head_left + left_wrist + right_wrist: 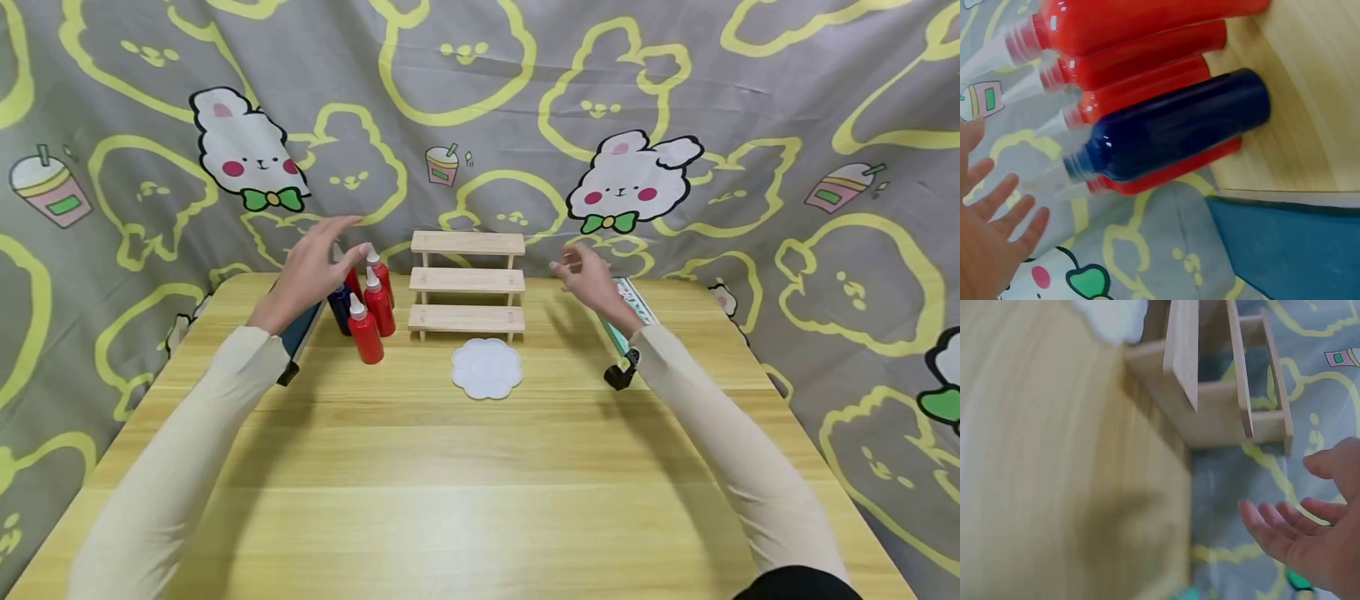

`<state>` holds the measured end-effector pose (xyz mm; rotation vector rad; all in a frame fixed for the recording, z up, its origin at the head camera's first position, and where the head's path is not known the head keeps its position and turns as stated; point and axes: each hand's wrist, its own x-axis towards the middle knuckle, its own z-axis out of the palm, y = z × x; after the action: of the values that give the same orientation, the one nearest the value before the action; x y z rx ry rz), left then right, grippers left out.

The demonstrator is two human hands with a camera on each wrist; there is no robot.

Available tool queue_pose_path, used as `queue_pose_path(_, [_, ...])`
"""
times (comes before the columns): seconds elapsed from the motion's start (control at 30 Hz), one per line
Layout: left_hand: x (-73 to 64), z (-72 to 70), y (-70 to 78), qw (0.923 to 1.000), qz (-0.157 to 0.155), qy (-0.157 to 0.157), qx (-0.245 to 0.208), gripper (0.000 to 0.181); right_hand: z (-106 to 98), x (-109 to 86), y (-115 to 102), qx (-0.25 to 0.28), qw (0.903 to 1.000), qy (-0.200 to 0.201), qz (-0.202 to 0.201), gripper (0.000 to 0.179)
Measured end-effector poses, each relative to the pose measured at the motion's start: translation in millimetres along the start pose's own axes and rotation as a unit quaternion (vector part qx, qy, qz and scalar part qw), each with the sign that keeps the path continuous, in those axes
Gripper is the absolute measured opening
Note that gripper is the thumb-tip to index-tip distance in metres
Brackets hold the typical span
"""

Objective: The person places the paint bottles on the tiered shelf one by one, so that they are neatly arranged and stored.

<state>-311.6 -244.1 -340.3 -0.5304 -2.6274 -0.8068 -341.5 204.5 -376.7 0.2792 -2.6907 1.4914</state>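
Observation:
In the head view my left hand (313, 260) is raised over the back left of the table, with fingers spread and nothing in them. Beside and below it stand several red squeeze bottles (366, 337) with clear pointed nozzles and a dark blue squeeze bottle (340, 311). From the left wrist, the blue bottle (1179, 128) is the nearest, its nozzle pointing toward my loose fingers (1004, 203). My right hand (588, 275) hovers to the right of a three-tier wooden stand (467, 281), its relaxed fingers (1279, 528) around no object.
A white flower-shaped mat (486, 369) lies before the stand. A dark blue panel (302, 329) is partly hidden under my left forearm; a green-edged white board (636, 300) lies by the right one, near a black piece (619, 377). Patterned cloth (480, 108) hangs behind the table.

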Motion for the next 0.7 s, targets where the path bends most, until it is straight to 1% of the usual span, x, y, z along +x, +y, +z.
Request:
queue_pose_path(0.03, [-1.9, -0.1, -1.8, 0.9999, 0.006, 0.013, -0.003, 0.055, 4.6, 0.5, 0.8, 0.042, 0.9988, -0.010, 0.021, 0.051])
queue_pose_path(0.07, [-3.7, -0.1, -4.1, 0.9996, 0.012, 0.025, -0.005, 0.053, 9.3, 0.9, 1.6, 0.083, 0.9954, -0.020, 0.043, 0.050])
queue_pose_path(0.13, [-7.8, 0.0, -8.9, 0.9985, 0.023, 0.049, -0.007, 0.050, 18.8, 1.7, 3.5, 0.149, 0.9843, -0.038, 0.086, 0.050])
queue_pose_path(0.17, [-9.9, 0.3, -11.3, 0.9979, 0.026, 0.059, -0.010, 0.049, 23.1, 1.8, 4.4, 0.173, 0.9782, -0.044, 0.107, 0.050])
queue_pose_path(0.23, [-14.7, 0.8, -14.6, 0.9966, 0.029, 0.075, -0.019, 0.047, 30.2, 2.0, 5.9, 0.199, 0.9681, -0.056, 0.141, 0.048])
queue_pose_path(0.3, [-19.1, 1.8, -17.2, 0.9959, 0.027, 0.082, -0.027, 0.047, 35.1, 2.0, 6.6, 0.208, 0.9622, -0.064, 0.164, 0.046])
queue_pose_path(0.37, [-22.6, 3.3, -18.6, 0.9959, 0.021, 0.081, -0.036, 0.048, 38.1, 1.7, 6.8, 0.220, 0.9566, -0.071, 0.178, 0.042])
queue_pose_path(0.47, [-27.2, 6.1, -18.8, 0.9958, 0.012, 0.073, -0.053, 0.050, 40.0, 0.2, 6.4, 0.210, 0.9560, -0.085, 0.186, 0.038])
queue_pose_path(0.6, [-32.0, 10.5, -19.7, 0.9942, -0.003, 0.074, -0.078, 0.052, 41.7, -1.7, 10.2, 0.197, 0.9544, -0.119, 0.191, 0.033])
queue_pose_path(0.7, [-36.0, 12.9, -22.5, 0.9929, -0.015, 0.078, -0.089, 0.052, 43.4, -2.6, 14.7, 0.208, 0.9491, -0.140, 0.191, 0.030])
